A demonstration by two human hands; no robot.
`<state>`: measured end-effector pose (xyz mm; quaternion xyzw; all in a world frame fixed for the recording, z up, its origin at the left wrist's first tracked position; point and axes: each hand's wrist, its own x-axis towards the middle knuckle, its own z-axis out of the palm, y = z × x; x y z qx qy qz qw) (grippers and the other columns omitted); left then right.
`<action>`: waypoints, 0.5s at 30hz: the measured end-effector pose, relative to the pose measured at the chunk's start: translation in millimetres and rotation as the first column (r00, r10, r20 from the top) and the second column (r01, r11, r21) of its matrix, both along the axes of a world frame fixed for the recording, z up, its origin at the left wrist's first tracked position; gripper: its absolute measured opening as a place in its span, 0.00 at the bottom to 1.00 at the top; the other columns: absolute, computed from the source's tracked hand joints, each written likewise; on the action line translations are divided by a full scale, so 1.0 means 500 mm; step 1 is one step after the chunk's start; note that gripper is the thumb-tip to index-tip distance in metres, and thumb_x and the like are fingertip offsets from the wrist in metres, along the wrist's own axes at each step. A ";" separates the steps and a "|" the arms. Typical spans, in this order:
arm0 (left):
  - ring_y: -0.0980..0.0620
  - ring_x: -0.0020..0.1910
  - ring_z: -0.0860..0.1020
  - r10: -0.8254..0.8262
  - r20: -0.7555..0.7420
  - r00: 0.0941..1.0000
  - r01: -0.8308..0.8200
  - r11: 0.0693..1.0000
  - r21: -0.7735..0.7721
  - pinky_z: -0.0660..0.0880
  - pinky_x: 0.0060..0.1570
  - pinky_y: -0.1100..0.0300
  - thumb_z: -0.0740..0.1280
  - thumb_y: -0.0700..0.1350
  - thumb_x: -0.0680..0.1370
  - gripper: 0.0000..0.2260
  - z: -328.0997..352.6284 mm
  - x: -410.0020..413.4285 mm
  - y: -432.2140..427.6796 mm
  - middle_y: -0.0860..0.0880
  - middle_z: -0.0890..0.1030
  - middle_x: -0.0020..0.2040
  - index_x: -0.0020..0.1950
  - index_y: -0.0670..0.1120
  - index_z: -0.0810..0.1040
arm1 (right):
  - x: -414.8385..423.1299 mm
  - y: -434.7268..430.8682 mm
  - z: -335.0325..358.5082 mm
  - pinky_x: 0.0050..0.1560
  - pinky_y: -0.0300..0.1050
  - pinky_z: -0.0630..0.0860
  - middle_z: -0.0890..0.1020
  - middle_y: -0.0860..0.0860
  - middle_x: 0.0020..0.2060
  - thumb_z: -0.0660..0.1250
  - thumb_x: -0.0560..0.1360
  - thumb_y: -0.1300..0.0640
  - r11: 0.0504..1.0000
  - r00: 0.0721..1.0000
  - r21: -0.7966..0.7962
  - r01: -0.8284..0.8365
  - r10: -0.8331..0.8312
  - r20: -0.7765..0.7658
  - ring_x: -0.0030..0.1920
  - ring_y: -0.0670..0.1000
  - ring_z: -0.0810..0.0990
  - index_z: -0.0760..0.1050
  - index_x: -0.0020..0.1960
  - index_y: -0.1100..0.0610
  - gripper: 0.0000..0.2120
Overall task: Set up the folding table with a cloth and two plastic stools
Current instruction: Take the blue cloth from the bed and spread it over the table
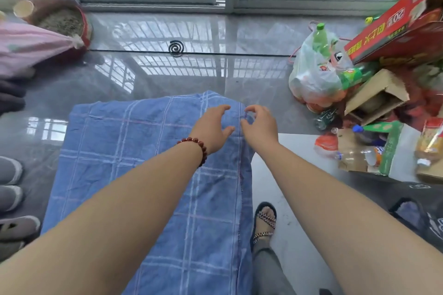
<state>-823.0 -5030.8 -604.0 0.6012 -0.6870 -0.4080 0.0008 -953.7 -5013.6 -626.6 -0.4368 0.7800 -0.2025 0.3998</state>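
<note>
Cloth (134, 141), blue, spread out. Left hand (212, 127) wide open at far right corner; right hand (260, 124) curled, hold unclear.

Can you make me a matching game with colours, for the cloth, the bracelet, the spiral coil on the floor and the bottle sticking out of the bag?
Things:
1. cloth
2. bracelet
3. spiral coil
4. bottle at the top of the plastic bag

Colours:
a. black
b. green
c. blue with pale checks
d. reddish brown

Pairs: 1-c, 2-d, 3-a, 4-b
</note>
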 end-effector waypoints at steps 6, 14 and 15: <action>0.49 0.63 0.73 0.082 0.002 0.997 -0.082 0.996 0.035 0.70 0.63 0.54 0.64 0.47 0.78 0.24 -0.047 -0.018 -0.026 0.48 0.69 0.69 0.73 0.49 0.63 | -0.021 -0.041 -0.046 0.54 0.45 0.68 0.75 0.55 0.61 0.67 0.75 0.55 0.974 0.992 0.190 -0.124 0.117 0.050 0.61 0.57 0.73 0.66 0.67 0.59 0.23; 0.48 0.59 0.75 0.182 0.130 0.975 -0.188 0.981 0.040 0.72 0.59 0.54 0.63 0.50 0.79 0.19 -0.069 -0.053 -0.051 0.47 0.71 0.66 0.69 0.46 0.68 | -0.043 -0.039 -0.061 0.45 0.42 0.71 0.81 0.51 0.50 0.71 0.70 0.52 0.976 0.994 0.191 -0.109 0.104 0.035 0.50 0.53 0.79 0.77 0.53 0.55 0.13; 0.49 0.59 0.75 0.192 0.141 0.971 -0.199 0.979 0.040 0.72 0.58 0.55 0.63 0.52 0.78 0.19 -0.071 -0.057 -0.051 0.47 0.73 0.65 0.67 0.46 0.70 | -0.041 -0.036 -0.058 0.44 0.42 0.72 0.82 0.50 0.47 0.70 0.70 0.54 0.982 0.995 0.160 -0.096 0.088 0.054 0.48 0.53 0.79 0.77 0.51 0.54 0.10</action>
